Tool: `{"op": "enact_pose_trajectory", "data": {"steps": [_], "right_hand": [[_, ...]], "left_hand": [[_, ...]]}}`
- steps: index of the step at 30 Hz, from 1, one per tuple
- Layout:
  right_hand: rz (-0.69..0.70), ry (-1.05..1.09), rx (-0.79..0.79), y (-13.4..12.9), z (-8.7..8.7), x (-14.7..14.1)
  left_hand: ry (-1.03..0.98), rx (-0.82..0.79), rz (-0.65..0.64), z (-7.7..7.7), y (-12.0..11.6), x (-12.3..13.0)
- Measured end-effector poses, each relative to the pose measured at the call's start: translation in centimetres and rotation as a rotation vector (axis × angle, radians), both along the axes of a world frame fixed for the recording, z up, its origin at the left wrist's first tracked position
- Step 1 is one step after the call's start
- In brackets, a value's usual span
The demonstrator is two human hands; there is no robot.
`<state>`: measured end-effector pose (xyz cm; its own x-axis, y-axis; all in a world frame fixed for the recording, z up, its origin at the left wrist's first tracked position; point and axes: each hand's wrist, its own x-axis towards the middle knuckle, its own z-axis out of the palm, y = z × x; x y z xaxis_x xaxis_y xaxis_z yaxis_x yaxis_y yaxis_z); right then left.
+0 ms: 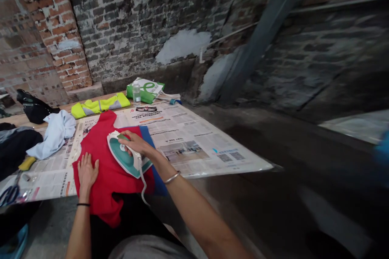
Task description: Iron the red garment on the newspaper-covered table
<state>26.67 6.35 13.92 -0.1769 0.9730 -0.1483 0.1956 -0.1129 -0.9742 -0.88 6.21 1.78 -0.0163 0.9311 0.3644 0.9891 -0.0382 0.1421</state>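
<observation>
A red garment [100, 141] lies spread over the near part of the table, its lower end hanging past the edge toward my lap. My right hand [135, 143] is closed around the handle of a white and teal iron [123, 158], which rests on the red cloth. The iron's white cord [144, 188] drops over the table's edge. Flat on the garment, to the left of the iron, lies my left hand [87, 172] with its fingers stretched out. Blue cloth [160, 182] shows under the red garment's right side.
Newspaper [194, 129] covers the table. Behind the garment are a yellow hi-vis garment [101, 105], glasses [146, 109], a clear bottle [136, 94] and a green-white bag [148, 89]. At left lie a light blue cloth [57, 133], dark clothes [20, 145] and scissors [10, 192].
</observation>
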Motion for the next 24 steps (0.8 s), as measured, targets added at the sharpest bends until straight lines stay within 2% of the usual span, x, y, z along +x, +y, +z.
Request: {"op": "enact_pose_trajectory", "data": {"steps": [6,16,24], "right_hand": [[-0.027,0.047,-0.019,1.1,0.0,-0.3],[-0.184,0.065,-0.045,4.0,0.1,-1.4],[-0.099,-0.082,0.001,2.5,0.1,-1.1]], "left_hand": [[0.002,-0.017,0.006,0.1,0.2,-0.1],[0.007,-0.024,0.002,0.1,0.0,0.1],[0.014,-0.035,0.004,0.3,-0.4,0.4]]}}
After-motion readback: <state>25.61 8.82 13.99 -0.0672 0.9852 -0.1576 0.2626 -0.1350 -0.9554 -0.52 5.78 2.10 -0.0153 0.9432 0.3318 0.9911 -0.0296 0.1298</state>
